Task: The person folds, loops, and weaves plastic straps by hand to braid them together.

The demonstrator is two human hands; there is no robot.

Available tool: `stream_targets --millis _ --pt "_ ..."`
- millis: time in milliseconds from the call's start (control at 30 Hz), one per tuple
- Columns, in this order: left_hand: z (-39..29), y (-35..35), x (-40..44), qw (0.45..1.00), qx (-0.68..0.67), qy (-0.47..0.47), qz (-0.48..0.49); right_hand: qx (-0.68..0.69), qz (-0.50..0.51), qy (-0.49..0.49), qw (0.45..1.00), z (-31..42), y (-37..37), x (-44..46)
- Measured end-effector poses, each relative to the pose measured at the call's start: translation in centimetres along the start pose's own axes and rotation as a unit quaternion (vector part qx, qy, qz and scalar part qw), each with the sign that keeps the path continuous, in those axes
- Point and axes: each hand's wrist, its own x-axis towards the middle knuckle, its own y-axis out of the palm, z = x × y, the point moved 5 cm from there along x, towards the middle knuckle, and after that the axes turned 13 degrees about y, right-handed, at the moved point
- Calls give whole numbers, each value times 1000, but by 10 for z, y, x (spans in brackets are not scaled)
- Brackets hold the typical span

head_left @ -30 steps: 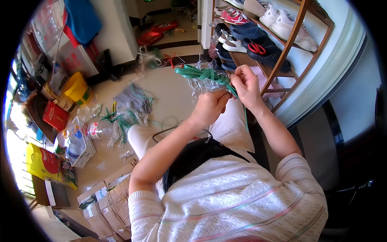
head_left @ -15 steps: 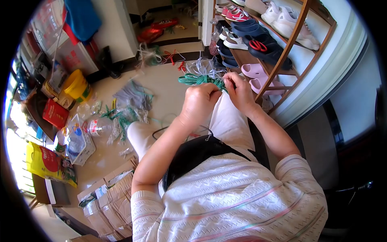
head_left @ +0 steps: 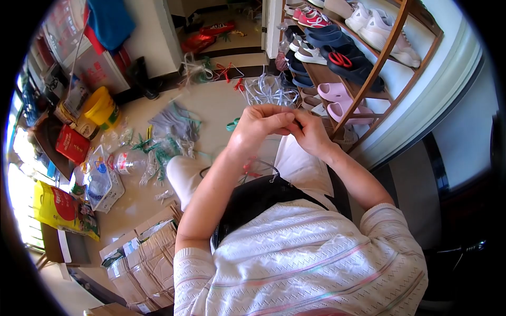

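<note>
My left hand (head_left: pixel 261 125) and my right hand (head_left: pixel 311 131) meet above my knees, fingers closed and pressed together. Most of what they hold is hidden behind them. A looped end of green strap (head_left: pixel 232 124) shows just left of my left hand. Beyond the hands, a tangle of white straps (head_left: pixel 270 90) lies on the floor beside the shoe rack.
A wooden shoe rack (head_left: pixel 387 50) with shoes and pink clogs (head_left: pixel 337 96) stands at the right. Leftward lie a grey cloth (head_left: pixel 176 124), green strips, bottles in a white basket (head_left: pixel 112 196), a yellow bucket (head_left: pixel 101 108) and a cardboard bundle (head_left: pixel 142 263).
The green strap bundle, earlier stretched out above my hands, has dropped mostly behind them. My hands have come together, and the white straps on the floor are more exposed.
</note>
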Motion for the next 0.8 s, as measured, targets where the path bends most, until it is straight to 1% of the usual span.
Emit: stream_targets --millis 67,167,267,333,367,433,467,533,633,700,733,767,800 --pt "-5 1 -1 999 -33 -17 0 15 19 0 1000 -2 1 -1" --pt "-11 -2 3 999 -21 -36 18 40 40 5 998 0 -3 -4" --pt "-17 -3 11 995 73 -49 40 38 58 3 998 3 -5 -7" --pt "-22 -2 18 983 151 -61 79 39 84 14 996 7 -4 -10" --pt "-24 -2 21 974 191 -67 98 66 94 18 993 10 -4 -10" --pt "-28 -4 28 965 224 -68 120 120 114 26 986 16 -1 -12" --pt "-29 -6 31 959 240 -68 131 119 122 30 985 19 -2 -13" --pt "-31 -14 35 972 176 -78 138 115 137 40 983 25 -3 -15" --pt "-34 -26 28 976 114 -102 154 152 152 11 977 31 -2 -17" --pt "-39 -33 18 977 67 -127 159 200 216 49 955 33 -1 -21" --pt "-41 -34 14 979 45 -121 156 224 249 68 940 36 1 -23" --pt "-42 -36 10 982 23 -114 151 291 266 92 914 40 4 -24" --pt "-44 -37 7 983 2 -107 147 321 269 97 903 43 3 -24"
